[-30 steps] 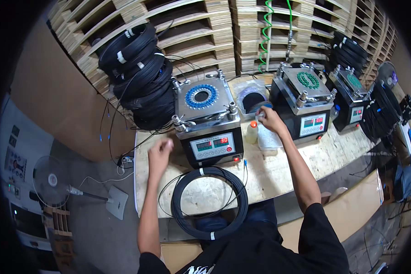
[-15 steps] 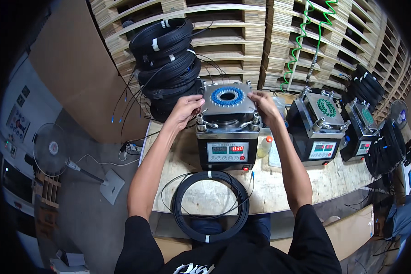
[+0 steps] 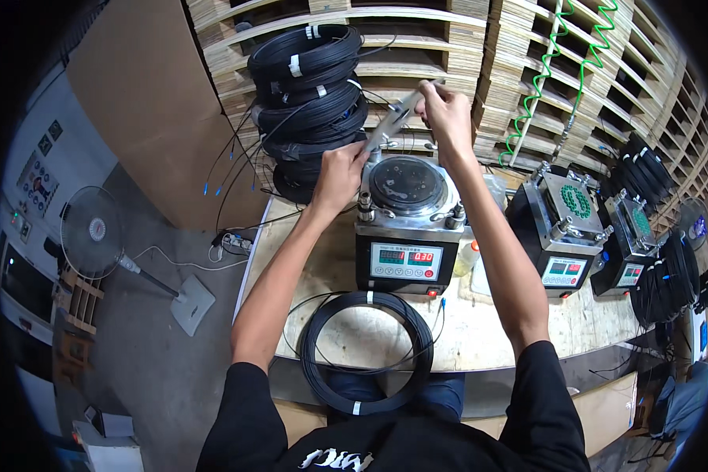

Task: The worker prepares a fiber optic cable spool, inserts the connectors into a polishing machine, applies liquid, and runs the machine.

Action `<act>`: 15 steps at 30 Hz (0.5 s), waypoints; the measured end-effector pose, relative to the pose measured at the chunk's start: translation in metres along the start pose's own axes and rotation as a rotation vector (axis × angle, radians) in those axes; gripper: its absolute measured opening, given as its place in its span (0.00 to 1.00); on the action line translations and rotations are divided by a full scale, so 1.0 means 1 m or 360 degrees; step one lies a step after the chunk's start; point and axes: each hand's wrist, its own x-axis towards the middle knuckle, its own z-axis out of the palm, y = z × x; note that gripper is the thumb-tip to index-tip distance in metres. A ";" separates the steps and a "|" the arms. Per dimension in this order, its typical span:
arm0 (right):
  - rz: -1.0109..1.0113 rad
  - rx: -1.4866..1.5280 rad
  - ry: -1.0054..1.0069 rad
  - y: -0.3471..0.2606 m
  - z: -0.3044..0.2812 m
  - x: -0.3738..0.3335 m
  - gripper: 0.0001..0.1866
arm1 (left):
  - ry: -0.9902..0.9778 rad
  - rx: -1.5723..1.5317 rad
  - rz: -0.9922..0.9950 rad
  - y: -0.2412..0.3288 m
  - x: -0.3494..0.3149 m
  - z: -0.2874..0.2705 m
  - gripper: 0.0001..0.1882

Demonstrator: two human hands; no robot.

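Both my hands hold a square metal polishing plate (image 3: 392, 122) by its edges, raised and tilted steeply above the machine. My left hand (image 3: 341, 175) is closed on its lower left edge, and my right hand (image 3: 448, 118) grips the upper right edge. Beneath is a polishing machine (image 3: 405, 267) with a lit display panel on its front. Its round dark pad (image 3: 405, 182) lies uncovered, with wet whitish spots on it. The plate's ring of blue connectors is turned out of sight. A coil of black cable (image 3: 311, 346) with white ties lies at the bench's front edge.
Two similar machines (image 3: 557, 236) with green connectors stand to the right. A red-capped bottle (image 3: 467, 256) is beside the near machine. Stacked black cable coils (image 3: 307, 114) rise behind on the left, before wooden pallets (image 3: 417, 47). A fan (image 3: 96, 228) stands at far left.
The plate has been lifted off the machine and tipped up, baring the round pad. My right hand rose with its edge. My view has shifted slightly to the left.
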 end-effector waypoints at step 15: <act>-0.0459 -0.0601 -0.0404 0.093 0.030 0.034 0.28 | -0.0071 -0.0528 -0.0389 -0.122 -0.025 0.025 0.15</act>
